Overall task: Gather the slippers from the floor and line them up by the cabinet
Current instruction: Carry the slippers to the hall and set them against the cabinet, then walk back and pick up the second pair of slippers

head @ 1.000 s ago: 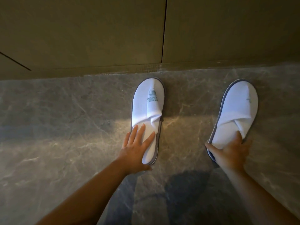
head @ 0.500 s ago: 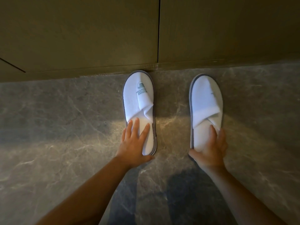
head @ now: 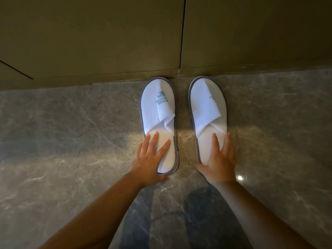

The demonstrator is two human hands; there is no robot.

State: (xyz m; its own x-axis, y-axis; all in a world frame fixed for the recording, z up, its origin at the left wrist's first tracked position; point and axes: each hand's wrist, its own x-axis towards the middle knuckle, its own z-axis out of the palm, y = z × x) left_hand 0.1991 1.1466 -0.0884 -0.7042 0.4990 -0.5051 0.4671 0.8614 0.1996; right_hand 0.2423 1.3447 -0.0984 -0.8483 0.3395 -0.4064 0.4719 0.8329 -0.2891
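Note:
Two white slippers with grey soles lie side by side on the floor, toes touching the base of the cabinet [head: 125,42]. The left slipper [head: 158,108] carries a green printed logo. The right slipper [head: 206,106] lies parallel to it, a narrow gap apart. My left hand [head: 150,159] presses flat on the left slipper's heel, fingers spread on the insole and thumb hooked round the heel edge. My right hand [head: 219,159] lies the same way on the right slipper's heel, its thumb along the sole's left edge.
The cabinet has olive-brown doors with a vertical seam [head: 182,33] just above the slippers. The floor [head: 71,141] is grey veined marble with a strip of light across it. No other slipper is in view.
The right slipper has slid left and turned straight under my right hand until it lies parallel to the left one. Both slippers have moved up against the cabinet base.

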